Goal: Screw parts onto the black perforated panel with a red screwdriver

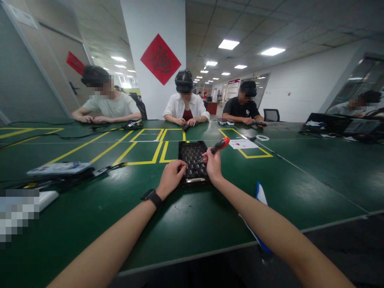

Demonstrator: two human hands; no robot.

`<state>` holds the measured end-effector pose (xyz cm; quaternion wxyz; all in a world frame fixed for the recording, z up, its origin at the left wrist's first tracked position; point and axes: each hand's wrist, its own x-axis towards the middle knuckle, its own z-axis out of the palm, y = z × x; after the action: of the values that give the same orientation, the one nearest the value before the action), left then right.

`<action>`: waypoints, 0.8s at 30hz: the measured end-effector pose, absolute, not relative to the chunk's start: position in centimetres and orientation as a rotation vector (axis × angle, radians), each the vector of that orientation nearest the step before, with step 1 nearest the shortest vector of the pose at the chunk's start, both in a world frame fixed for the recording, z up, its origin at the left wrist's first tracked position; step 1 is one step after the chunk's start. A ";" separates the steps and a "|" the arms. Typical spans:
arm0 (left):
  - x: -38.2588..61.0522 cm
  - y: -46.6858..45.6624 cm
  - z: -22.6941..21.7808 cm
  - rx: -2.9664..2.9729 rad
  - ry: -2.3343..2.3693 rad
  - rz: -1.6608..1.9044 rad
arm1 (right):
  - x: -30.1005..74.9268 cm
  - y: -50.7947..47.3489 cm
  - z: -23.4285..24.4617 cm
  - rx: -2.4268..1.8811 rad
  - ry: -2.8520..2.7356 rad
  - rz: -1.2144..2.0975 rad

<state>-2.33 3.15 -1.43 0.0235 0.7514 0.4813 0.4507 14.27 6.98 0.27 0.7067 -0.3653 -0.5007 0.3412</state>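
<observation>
The left hand (170,176) grips the black tray's (192,154) near-left edge; the right hand (213,166) clasps a red-handled screwdriver (216,147), tip over the tray.

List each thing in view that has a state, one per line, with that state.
left hand: resting on the black tray's left edge, fingers curled.
right hand: closed around the screwdriver.
screwdriver: held tilted, tip down over the tray.
black tray: flat on the green table.
tape roll: lying flat, untouched.
</observation>
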 end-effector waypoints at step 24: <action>-1.9 3.1 -1.3 2.063 1.280 1.455 | 14.3 6.9 0.9 -0.739 -0.957 1.089</action>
<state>-1.91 3.08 -1.33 0.1549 0.7201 0.4468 0.5078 14.31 6.85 0.92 0.6867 -0.3303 -0.4275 0.4864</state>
